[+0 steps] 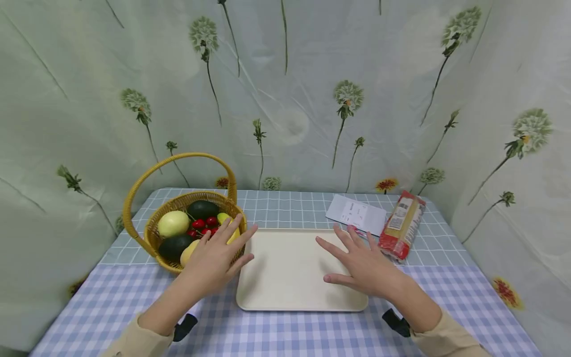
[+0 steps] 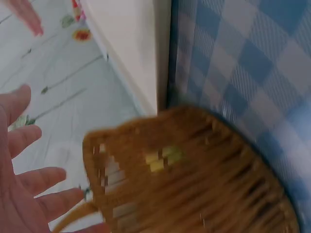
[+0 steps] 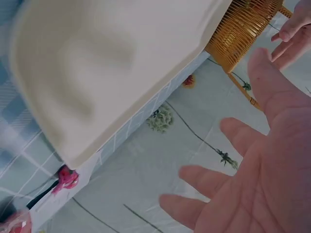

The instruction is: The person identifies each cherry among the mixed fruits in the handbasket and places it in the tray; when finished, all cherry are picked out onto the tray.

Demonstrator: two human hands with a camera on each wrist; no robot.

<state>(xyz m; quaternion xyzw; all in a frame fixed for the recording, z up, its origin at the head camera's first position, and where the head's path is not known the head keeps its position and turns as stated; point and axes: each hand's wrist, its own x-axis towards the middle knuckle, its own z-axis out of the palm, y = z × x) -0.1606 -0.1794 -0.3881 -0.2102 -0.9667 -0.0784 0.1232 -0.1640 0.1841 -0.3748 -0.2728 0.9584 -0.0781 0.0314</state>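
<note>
My left hand (image 1: pixel 219 253) hovers with spread, straight fingers over the right rim of a yellow wicker basket (image 1: pixel 151 237) that holds a pale apple (image 1: pixel 173 223), dark avocados (image 1: pixel 202 208), red cherries (image 1: pixel 204 226) and yellow fruit. It holds nothing. My right hand (image 1: pixel 359 260) is spread flat above the right part of a cream tray (image 1: pixel 285 272), empty too. In the left wrist view the basket wall (image 2: pixel 194 184) fills the frame beside the left hand's fingers (image 2: pixel 34 179). The right wrist view shows the tray (image 3: pixel 97 63) below the right hand's open palm (image 3: pixel 262 184).
A red-ended packet of noodles (image 1: pixel 401 225) and a white paper slip (image 1: pixel 356 214) lie behind the tray at the right. The table has a blue checked cloth (image 1: pixel 285 332). Floral curtains (image 1: pixel 285 89) close in the back and both sides.
</note>
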